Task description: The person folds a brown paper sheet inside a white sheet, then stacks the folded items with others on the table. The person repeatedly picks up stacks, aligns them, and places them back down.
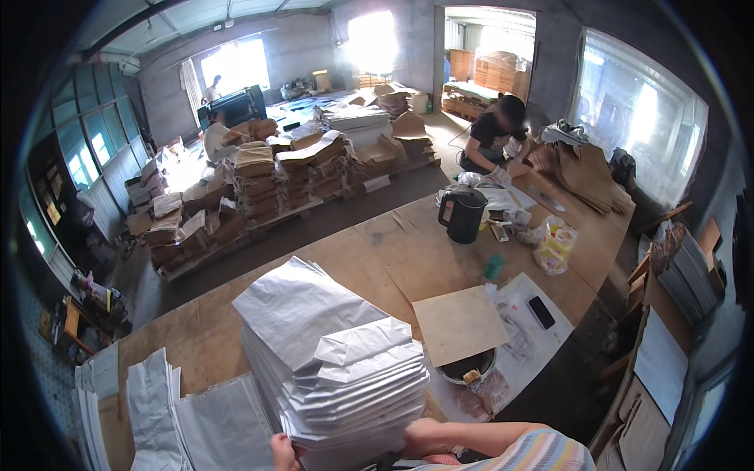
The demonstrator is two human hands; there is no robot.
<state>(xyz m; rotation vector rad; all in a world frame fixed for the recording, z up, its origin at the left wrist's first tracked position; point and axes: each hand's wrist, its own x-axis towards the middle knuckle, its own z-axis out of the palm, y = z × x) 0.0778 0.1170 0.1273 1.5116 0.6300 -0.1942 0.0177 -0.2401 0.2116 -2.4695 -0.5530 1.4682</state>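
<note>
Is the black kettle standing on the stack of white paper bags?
No, the kettle stands on the wooden table, apart from the stack.

Tall, uneven stack of white paper bags (338,377), folded ends (365,345) layered, on the wooden table (353,255)

Bare tabletop (365,259) beyond white paper stack (338,353), board (461,326), kettle (463,217) obstructing right

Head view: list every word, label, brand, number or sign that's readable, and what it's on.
Readable text: none.
Stack of white paper bags: no lettering visible on the faces in view.
Black kettle: no legible marking.
Smartphone: dark screen, nothing readable.
Clear plastic bag with yellow and pink colouring: too small and blurred to tell whether it carries words.
</note>
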